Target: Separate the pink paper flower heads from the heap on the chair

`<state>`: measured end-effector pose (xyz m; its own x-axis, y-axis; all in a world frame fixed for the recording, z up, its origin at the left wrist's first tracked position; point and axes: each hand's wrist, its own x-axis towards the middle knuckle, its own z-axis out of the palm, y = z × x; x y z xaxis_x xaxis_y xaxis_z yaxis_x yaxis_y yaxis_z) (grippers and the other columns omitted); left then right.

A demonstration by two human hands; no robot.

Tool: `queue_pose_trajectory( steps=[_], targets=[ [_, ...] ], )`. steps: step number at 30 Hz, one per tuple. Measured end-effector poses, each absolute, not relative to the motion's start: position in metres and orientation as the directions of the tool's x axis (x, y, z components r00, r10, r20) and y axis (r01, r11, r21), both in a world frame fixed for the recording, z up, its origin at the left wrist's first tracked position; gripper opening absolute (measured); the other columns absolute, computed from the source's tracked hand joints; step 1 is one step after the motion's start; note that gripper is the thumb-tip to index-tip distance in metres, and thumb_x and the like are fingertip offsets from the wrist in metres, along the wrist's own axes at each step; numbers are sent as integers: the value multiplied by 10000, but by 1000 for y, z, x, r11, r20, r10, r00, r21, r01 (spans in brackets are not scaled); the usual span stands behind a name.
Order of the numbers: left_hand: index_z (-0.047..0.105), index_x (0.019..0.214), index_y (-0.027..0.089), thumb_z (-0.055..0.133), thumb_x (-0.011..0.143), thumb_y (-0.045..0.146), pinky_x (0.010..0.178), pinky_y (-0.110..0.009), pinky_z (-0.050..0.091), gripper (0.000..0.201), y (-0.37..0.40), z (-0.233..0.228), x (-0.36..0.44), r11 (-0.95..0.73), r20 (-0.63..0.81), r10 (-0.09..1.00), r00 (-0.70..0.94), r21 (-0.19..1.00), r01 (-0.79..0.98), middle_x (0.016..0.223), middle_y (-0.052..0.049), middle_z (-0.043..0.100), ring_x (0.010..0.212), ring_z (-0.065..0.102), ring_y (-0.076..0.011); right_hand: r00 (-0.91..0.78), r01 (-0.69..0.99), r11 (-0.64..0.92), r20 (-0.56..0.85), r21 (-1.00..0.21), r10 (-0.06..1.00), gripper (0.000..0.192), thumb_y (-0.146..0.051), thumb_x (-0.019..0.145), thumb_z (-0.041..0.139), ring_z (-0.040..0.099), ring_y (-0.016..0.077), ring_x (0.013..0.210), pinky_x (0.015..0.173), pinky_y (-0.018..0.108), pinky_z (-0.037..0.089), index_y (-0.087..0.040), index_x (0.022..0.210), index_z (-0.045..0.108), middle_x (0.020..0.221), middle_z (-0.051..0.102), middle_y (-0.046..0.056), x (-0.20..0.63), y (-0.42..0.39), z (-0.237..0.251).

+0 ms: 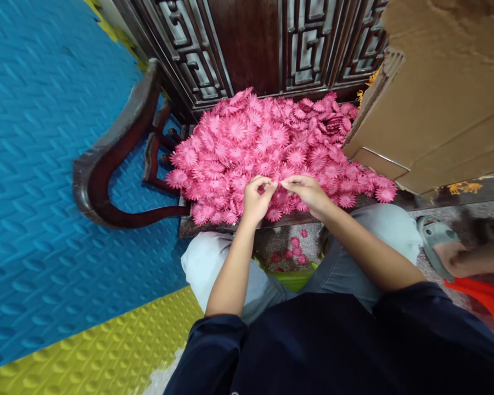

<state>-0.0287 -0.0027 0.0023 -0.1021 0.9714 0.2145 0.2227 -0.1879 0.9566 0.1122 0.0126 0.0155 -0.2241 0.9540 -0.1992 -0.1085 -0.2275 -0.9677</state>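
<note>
A big heap of pink fabric flowers point(271, 142) covers the seat of a dark carved wooden chair point(111, 164). My left hand point(257, 198) and my right hand point(308, 192) meet over the front edge of the heap, fingertips pinched together on one pink flower point(279, 184) held between them. Several pink flowers point(294, 252) lie on the floor between my knees.
A large cardboard box point(444, 99) stands at the right, touching the heap. Blue foam mat point(37, 164) and yellow foam mat point(99, 351) cover the floor at the left. Another person's foot in a grey sandal point(436, 241) rests at the right, beside an orange object point(486, 302).
</note>
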Motion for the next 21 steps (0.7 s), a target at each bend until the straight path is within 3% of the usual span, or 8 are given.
queue_pose_trajectory(
  steps=[7, 11, 16, 21],
  targets=[
    [540, 579, 167, 590, 672, 232, 616, -219, 340, 124, -2, 5, -28, 35, -39, 998, -39, 995, -92, 559, 45, 463, 579, 420, -87, -276, -147, -298, -250, -943, 928, 202, -340, 560, 702, 435, 75, 539, 582, 247, 353, -172, 617, 606, 557, 514, -50, 112, 11, 19],
    [571, 590, 165, 600, 629, 228, 619, -213, 360, 79, 2, 5, -29, 50, -63, 995, -74, 985, -164, 581, 36, 511, 583, 445, -86, -256, -197, -342, -288, -919, 923, 185, -331, 562, 680, 419, 70, 527, 563, 243, 327, -174, 612, 595, 556, 494, -47, 114, 13, 14],
    [462, 549, 170, 569, 682, 255, 527, -204, 315, 191, 11, 1, -49, -77, -28, 930, -366, 960, -268, 529, 46, 395, 509, 365, -72, -75, -261, -348, -341, -900, 937, 174, -316, 600, 665, 392, 67, 500, 521, 240, 285, -187, 638, 555, 563, 475, -51, 124, 26, 8],
    [515, 701, 161, 596, 711, 289, 597, -203, 352, 152, 18, 1, -75, -89, 44, 703, -710, 996, -27, 631, 39, 439, 566, 407, -66, -44, -316, -418, -426, -852, 903, 158, -262, 592, 667, 406, 61, 501, 513, 239, 278, -184, 718, 611, 614, 537, -46, 128, 31, 10]
  ],
)
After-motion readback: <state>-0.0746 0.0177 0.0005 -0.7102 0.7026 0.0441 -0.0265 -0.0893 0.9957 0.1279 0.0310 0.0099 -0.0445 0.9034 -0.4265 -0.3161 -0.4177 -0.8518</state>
